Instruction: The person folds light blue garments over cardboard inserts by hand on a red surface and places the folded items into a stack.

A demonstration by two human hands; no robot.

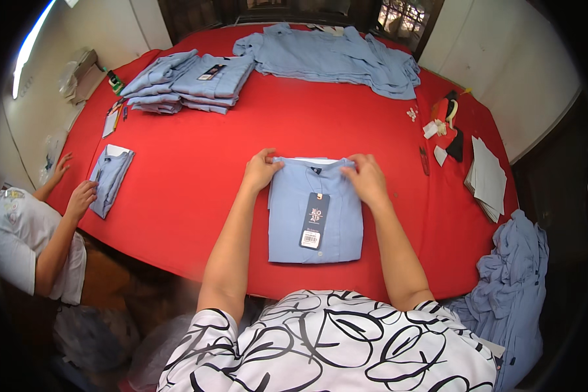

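Observation:
A light blue folded shirt [286,219] lies flat in front of me, its neck end away from me. A dark hang tag [314,219] with a white sticker hangs by a string down its front. At the far left corner, my left hand [262,170] is closed on the shirt's edge. My right hand [367,178] pinches the far right corner, thumb on top of the cloth. White card or paper [317,160] peeks out along the far edge between the hands.
A red-covered table [196,170] bears folded shirts [209,88] at far left and spread shirts [320,55] at the back. Paper sheets [487,176], a tape dispenser [447,114] and heaped shirts [509,274] are on the right. A co-worker [36,235] handles another folded shirt [114,176] at left.

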